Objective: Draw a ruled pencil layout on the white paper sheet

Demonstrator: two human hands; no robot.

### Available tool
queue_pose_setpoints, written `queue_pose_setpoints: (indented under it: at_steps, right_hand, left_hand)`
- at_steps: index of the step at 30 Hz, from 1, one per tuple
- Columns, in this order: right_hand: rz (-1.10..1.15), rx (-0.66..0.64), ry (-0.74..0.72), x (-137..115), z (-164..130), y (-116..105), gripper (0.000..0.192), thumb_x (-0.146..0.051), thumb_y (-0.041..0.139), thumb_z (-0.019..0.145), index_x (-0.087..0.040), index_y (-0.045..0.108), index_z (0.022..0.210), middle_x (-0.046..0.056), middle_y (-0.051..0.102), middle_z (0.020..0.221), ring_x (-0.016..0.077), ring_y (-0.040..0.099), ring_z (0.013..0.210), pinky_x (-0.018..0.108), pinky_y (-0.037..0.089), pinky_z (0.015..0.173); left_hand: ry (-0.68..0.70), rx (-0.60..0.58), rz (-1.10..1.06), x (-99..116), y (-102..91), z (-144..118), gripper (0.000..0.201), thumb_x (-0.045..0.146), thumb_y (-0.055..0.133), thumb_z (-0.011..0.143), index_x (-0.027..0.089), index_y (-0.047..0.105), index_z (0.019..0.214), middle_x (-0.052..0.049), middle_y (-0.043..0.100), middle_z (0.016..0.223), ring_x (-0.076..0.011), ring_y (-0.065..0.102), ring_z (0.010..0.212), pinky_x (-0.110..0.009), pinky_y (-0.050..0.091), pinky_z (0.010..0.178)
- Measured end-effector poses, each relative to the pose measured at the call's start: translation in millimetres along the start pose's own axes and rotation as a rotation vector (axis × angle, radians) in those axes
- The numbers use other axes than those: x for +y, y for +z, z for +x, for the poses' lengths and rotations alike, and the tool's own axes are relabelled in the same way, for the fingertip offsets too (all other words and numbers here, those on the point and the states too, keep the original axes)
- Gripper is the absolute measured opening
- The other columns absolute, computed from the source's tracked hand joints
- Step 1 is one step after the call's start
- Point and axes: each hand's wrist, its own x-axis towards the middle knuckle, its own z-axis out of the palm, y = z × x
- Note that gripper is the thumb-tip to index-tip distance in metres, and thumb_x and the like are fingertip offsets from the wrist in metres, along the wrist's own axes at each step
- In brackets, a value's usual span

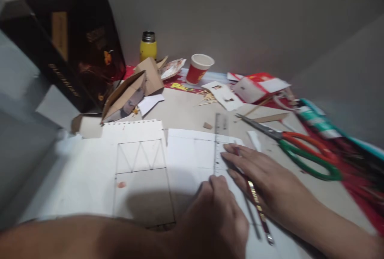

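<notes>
A clear ruler (217,143) stands lengthwise on a white paper sheet (183,151) that bears faint pencil lines. My left hand (217,215) is closed at the ruler's near end, fingertips pinching it. My right hand (261,171) rests to the right of the ruler with a dark red pencil (255,199) held between its fingers, the eraser end toward me. Its fingertips press at the ruler's right edge. To the left lies another sheet (87,179) with a drawn rectangle and a zigzag line in its upper band. A small eraser (207,125) sits beside the ruler's far end.
Scissors (288,139) with orange and green handles lie right of my right hand. Behind the paper are a red paper cup (196,74), a yellow bottle (148,47), cardboard pieces (129,99), toothpicks (208,98) and a red-white box (258,87). A tall black box (75,47) stands far left.
</notes>
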Motion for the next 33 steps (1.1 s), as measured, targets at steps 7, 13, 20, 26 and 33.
queue_pose_setpoints:
  at_steps: [7, 13, 20, 26, 33]
  right_hand:
    - [-0.032, -0.076, 0.007, -8.9, 13.1, -11.3, 0.027, -0.018, 0.053, 0.099, -0.013, 0.064, 0.123, 0.020, 0.072, 0.124, 0.0312, 0.068, 0.118, 0.053, 0.060, 0.097]
    - [-0.018, -0.085, 0.002, -9.9, 12.8, -12.6, 0.027, -0.018, 0.052, 0.100, -0.009, 0.065, 0.122, 0.023, 0.072, 0.122, 0.0317, 0.067, 0.120, 0.054, 0.058, 0.100]
    - [0.029, -0.125, 0.006, -4.5, 18.2, -20.7, 0.030, -0.022, 0.050, 0.101, -0.013, 0.062, 0.127, 0.020, 0.073, 0.121, 0.0308, 0.068, 0.118, 0.054, 0.057, 0.100]
    - [0.257, 0.009, 0.142, -3.5, 31.8, -49.1, 0.033, -0.027, 0.040, 0.105, -0.022, 0.062, 0.130, 0.012, 0.074, 0.114, 0.0235, 0.071, 0.105, 0.040, 0.060, 0.089]
    - [0.674, 0.029, 0.627, -8.7, 51.9, -28.5, 0.017, -0.030, 0.058, 0.094, -0.019, 0.070, 0.089, 0.001, 0.069, 0.069, 0.0163, 0.065, 0.063, 0.029, 0.055, 0.060]
  left_hand:
    - [0.046, 0.087, -0.060, -10.3, 11.2, 0.8, 0.070, 0.063, 0.037, 0.100, 0.005, 0.071, 0.116, -0.024, 0.073, 0.115, -0.0346, 0.059, 0.108, -0.044, 0.030, 0.100]
    - [0.039, 0.070, -0.044, -5.0, 17.4, -1.1, 0.068, 0.061, 0.043, 0.099, 0.005, 0.072, 0.123, -0.021, 0.071, 0.124, -0.0349, 0.053, 0.115, -0.045, 0.031, 0.103]
    - [0.039, 0.092, -0.071, -7.4, 15.2, 2.1, 0.090, 0.078, 0.028, 0.096, 0.005, 0.076, 0.119, -0.022, 0.073, 0.120, -0.0357, 0.053, 0.112, -0.044, 0.031, 0.103]
    - [0.029, 0.096, -0.086, -8.5, 13.9, 4.6, 0.093, 0.078, 0.024, 0.096, 0.005, 0.077, 0.117, -0.023, 0.073, 0.119, -0.0358, 0.053, 0.110, -0.044, 0.033, 0.100]
    - [0.022, 0.110, -0.097, -7.8, 16.5, 5.4, 0.097, 0.080, 0.022, 0.095, 0.003, 0.077, 0.115, -0.024, 0.073, 0.117, -0.0363, 0.054, 0.111, -0.045, 0.034, 0.102]
